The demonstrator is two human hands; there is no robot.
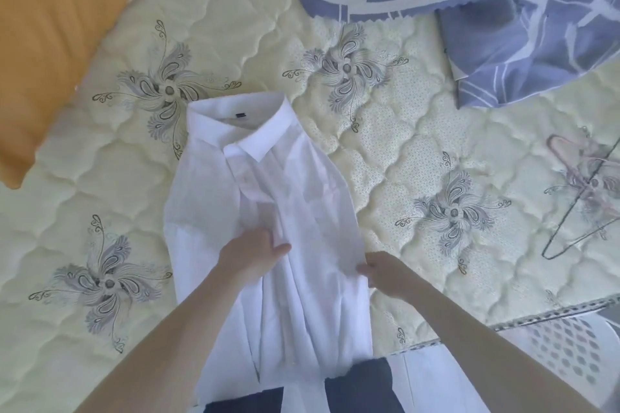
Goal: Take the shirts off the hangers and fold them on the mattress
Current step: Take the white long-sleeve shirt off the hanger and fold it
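A white collared shirt (255,184) lies front up on the pale quilted mattress (402,151), collar pointing away from me. Its lower part hangs over the near edge. My left hand (250,253) grips a bunch of fabric at the shirt's middle. My right hand (382,270) pinches the shirt's right edge. Hangers, one pink and one thin dark wire (577,198), lie bare on the mattress at the right.
An orange pillow (50,40) fills the upper left corner. A crumpled blue blanket with white lines (486,10) covers the top right. The mattress edge (536,318) runs along the lower right, with floor beyond it.
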